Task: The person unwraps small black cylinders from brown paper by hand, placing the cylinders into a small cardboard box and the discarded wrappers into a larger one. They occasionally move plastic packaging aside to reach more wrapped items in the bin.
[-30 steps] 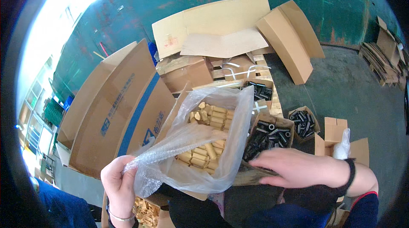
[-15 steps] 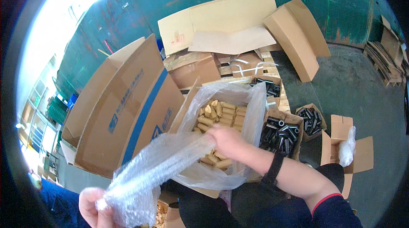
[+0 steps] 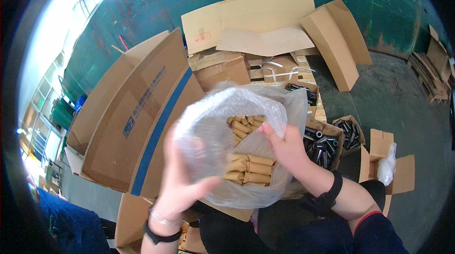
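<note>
A clear sheet of bubble wrap point(image 3: 246, 98) bows between my hands over a carton lined with a translucent plastic bag point(image 3: 256, 198). In the bag lie rows of small brown-paper-wrapped pieces point(image 3: 259, 168), partly covered by the wrap. My right hand point(image 3: 290, 148) pinches the wrap's edge above the bag's right side. On the left, my left hand point(image 3: 182, 178) cups the wrap, thumb spread toward the bag; it is somewhat blurred, and its fingertips are hard to make out.
A tall cardboard box point(image 3: 142, 107) with a blue stripe stands left. Small boxes of black tubular parts point(image 3: 322, 147) sit right. Beyond them is an open carton point(image 3: 403, 175) holding a white plastic bag. Behind, flattened cardboard point(image 3: 265, 43) and cartons point(image 3: 220, 71) lie on a pallet.
My left hand has moved up and right, from the lower left to beside the bag. The bubble wrap, stretched low before, now arches over the bag. My right hand has shifted slightly right.
</note>
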`<state>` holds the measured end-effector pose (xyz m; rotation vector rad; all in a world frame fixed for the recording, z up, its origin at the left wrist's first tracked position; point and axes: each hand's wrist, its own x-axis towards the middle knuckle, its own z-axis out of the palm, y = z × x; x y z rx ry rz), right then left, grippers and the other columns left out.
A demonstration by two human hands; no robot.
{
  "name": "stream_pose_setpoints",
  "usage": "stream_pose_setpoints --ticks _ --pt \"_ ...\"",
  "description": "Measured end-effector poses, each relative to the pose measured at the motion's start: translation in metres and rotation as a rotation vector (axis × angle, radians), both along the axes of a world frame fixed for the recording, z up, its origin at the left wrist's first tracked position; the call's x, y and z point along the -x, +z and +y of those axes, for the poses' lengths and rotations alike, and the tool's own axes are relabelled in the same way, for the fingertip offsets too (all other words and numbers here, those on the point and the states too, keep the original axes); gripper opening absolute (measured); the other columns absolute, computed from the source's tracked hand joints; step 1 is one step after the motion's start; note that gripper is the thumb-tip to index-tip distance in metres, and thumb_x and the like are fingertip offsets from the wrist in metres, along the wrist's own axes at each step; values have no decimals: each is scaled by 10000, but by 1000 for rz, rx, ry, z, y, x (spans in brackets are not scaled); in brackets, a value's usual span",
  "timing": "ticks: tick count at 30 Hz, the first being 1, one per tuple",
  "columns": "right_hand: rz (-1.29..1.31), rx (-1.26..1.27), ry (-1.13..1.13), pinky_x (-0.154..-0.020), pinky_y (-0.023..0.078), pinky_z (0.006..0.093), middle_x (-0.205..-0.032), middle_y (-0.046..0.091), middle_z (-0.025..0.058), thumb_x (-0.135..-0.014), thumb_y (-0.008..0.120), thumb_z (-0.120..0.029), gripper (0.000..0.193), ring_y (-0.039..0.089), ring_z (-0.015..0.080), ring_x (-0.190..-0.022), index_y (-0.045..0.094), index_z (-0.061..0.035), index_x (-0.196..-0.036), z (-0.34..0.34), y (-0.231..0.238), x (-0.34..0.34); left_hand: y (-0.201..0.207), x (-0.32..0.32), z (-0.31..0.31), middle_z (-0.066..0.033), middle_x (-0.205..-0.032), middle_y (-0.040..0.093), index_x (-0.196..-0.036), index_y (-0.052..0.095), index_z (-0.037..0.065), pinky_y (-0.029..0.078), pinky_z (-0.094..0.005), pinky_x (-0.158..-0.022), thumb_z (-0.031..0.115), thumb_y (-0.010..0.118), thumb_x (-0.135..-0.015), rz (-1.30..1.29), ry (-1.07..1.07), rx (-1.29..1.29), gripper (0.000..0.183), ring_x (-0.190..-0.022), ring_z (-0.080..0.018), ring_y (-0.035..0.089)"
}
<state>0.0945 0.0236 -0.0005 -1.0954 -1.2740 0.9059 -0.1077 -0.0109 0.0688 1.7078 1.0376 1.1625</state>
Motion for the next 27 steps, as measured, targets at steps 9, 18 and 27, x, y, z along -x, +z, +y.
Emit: stream_pose_setpoints --ticks 9,18,27 --pt "-17 -238 -84 -474 349 216 -589 493 -7 -741 501 -24 108 438 61 -538 579 0 -812 13 -2 5 -106 -75 87 -167 -787 592 -889 550 -15 433 -348 -679 184 625 -691 422 -44 62 291 -735 -301 573" --pt "125 -156 343 -814 392 279 -1054 491 73 -714 620 -172 439 477 165 -970 414 -3 -1064 49 -3 0 -94 -79 84 -23 -815 536 -940 523 -4 384 -222 -594 32 452 -761 -603 425 227 196 -697 -90 477" --pt "-532 -73 365 -596 425 313 -641 568 122 -815 454 -200 247 565 225 -635 551 -1 -705 51 -46 18 -71 -85 74 -31 -853 515 -923 494 -3 378 -221 -633 15 405 -770 -676 462 -3 178 -734 -100 466"
